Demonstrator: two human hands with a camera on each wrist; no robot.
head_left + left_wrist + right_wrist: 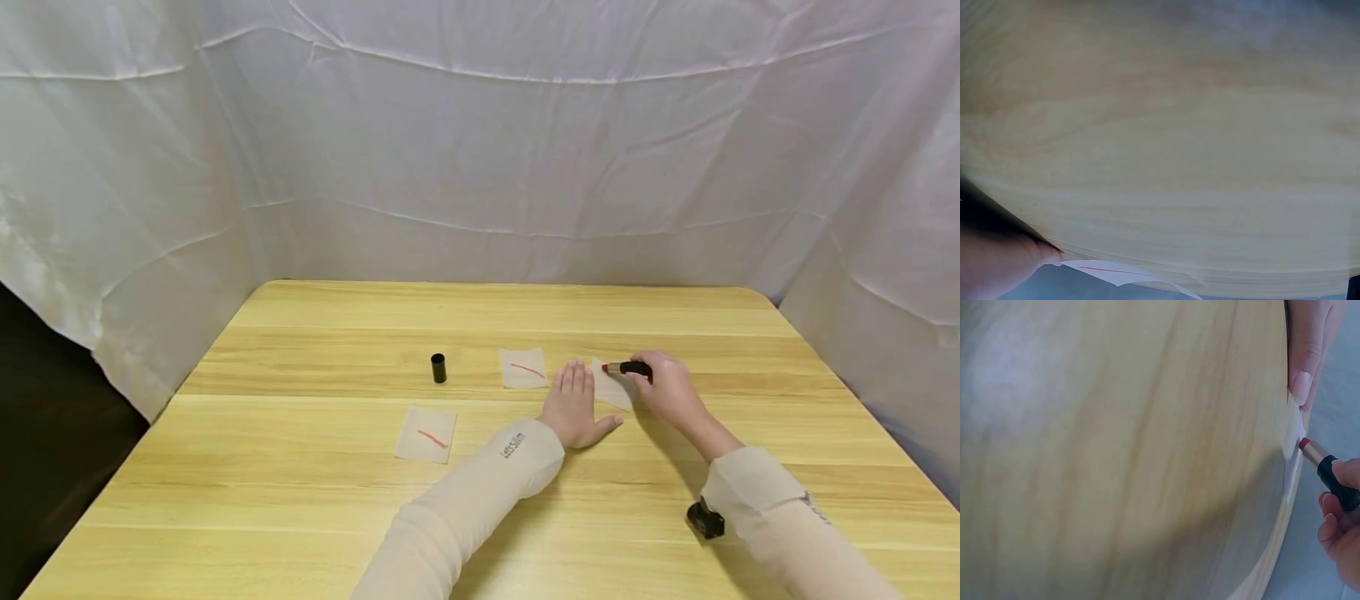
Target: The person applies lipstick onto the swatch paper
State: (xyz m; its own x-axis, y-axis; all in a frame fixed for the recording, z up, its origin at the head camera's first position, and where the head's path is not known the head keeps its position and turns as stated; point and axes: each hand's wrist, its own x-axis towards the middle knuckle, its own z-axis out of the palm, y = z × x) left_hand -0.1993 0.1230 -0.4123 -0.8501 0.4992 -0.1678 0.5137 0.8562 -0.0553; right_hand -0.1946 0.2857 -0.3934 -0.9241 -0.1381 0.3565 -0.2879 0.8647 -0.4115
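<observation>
Lipstick [628,367] is located above the right-hand sheet [611,390], held in the right hand [667,388].

Table [285,517]: wood-grained, backed by hanging white cloth [480,167]; from where I stand, all the parts lie on its surface or in the hands.

Left hand [573,408]: palm down, fingers straight and thumb spread, holding nothing in a grasp. The index finger rests along the left edge of the right-hand sheet; the thumb lies just off its near corner.

Right hand: fingers curled, pinching the lipstick by its black base, to the right of the same sheet. It is the nearer hand to the lipstick.

Sheets: the middle sheet [522,379] lies just left of the left hand's fingertips; the left-hand sheet [420,421] lies nearer the person. Each of these two bears one red stroke.

Lipstick alignment: long axis roughly sideways, tip pointing left, from the right hand toward the left fingers. The tip sits over the far part of the right-hand sheet. The right wrist view shows this sheet nearly edge-on, so contact appears likely but cannot be confirmed.

Black cap [438,368]: upright, left of the middle sheet, well apart from both hands.
</observation>
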